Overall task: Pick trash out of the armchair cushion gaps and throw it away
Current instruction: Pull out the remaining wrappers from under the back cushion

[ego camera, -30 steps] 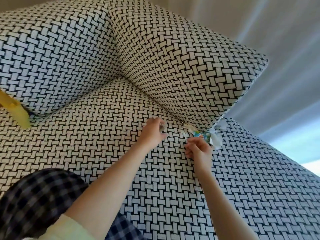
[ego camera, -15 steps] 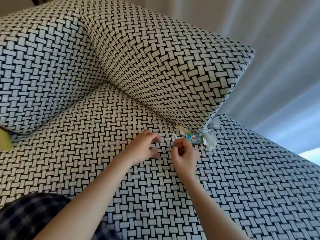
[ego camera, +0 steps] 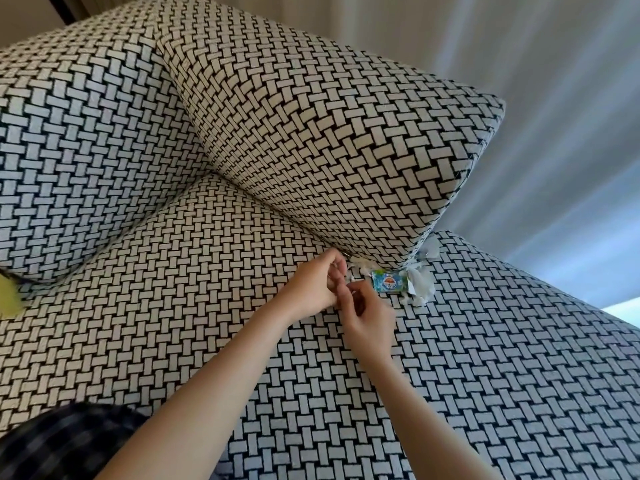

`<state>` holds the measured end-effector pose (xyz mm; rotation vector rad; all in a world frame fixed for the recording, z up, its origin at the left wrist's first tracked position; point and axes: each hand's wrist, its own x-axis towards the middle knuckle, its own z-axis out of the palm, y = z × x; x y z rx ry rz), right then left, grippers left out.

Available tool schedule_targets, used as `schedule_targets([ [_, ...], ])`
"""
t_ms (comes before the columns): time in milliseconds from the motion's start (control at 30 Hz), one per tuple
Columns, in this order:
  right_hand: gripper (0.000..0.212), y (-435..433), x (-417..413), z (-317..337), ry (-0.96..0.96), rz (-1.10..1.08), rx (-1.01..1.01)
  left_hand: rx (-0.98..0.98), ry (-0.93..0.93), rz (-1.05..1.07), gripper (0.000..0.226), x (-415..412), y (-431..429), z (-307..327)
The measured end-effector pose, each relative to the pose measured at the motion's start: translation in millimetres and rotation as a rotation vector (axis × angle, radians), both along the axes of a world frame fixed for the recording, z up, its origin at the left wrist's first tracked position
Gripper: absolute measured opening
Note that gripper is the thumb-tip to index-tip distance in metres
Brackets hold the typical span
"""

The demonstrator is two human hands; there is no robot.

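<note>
The blue printed wrapper (ego camera: 388, 281) lies on the seat cushion (ego camera: 207, 323) just beyond your right hand (ego camera: 369, 317). It sits at the mouth of the gap, under the lower corner of the angled cushion (ego camera: 329, 150), and neither hand touches it. Crumpled white tissue (ego camera: 420, 287) sits touching the wrapper's far side, farther from your right hand. Another pale wad (ego camera: 360, 263) pokes out of the gap just past your left hand's fingertips. Your left hand (ego camera: 313, 289) has its fingers curled and its tips at the gap's edge. Your right hand's fingers are also curled, with thumb and forefinger brought up against the left fingertips, so the two hands touch there. A tiny pale scrap (ego camera: 350, 278) shows where they meet. You cannot tell which hand pinches it, or whether either truly does. To the left of your left hand the seat runs to a second patterned cushion (ego camera: 69, 150), with a yellow-green edge (ego camera: 8, 296) at its foot. Dark checked cloth (ego camera: 69, 441) lies beside your left forearm. Pale curtain folds (ego camera: 554, 98) hang well beyond your right hand.
</note>
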<state>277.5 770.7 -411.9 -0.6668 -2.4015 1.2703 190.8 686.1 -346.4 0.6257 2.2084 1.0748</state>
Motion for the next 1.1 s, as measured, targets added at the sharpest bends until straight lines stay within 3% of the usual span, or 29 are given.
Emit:
schedule_targets([
  [100, 0.024, -2, -1, -2, -0.009, -0.049, 0.009, 0.004, -0.105, -0.073, 0.044, -7, 1, -3],
  [167, 0.022, -4, -2, -1, 0.001, -0.107, 0.044, 0.062, -0.158, 0.025, 0.046, -19, 5, -4],
  [267, 0.02, -6, -3, 3, -0.012, -0.146, 0.065, 0.035, 0.067, 0.201, 0.031, -42, 12, -7],
  [333, 0.023, -7, -3, 4, -0.043, -0.151, 0.05, -0.055, 0.219, 0.163, 0.022, -48, 19, -14],
  [500, 0.041, -8, -4, 2, -0.056, -0.181, 0.074, -0.218, 0.434, -0.014, 0.025, -46, 36, -33],
  [600, 0.047, -8, -4, 0, -0.061, -0.184, 0.114, -0.377, 0.475, -0.087, 0.033, -48, 44, -39],
  [733, 0.03, -8, -4, 1, -0.134, -0.17, 0.094, -0.518, 0.491, -0.104, 0.034, -49, 51, -40],
  [900, 0.027, -10, -5, 7, -0.136, -0.192, 0.066, -0.535, 0.713, -0.178, 0.028, -37, 46, -37],
  [1100, 0.043, -11, -9, 7, -0.088, -0.256, 0.084, -0.43, 0.624, -0.146, 0.032, -41, 40, -34],
])
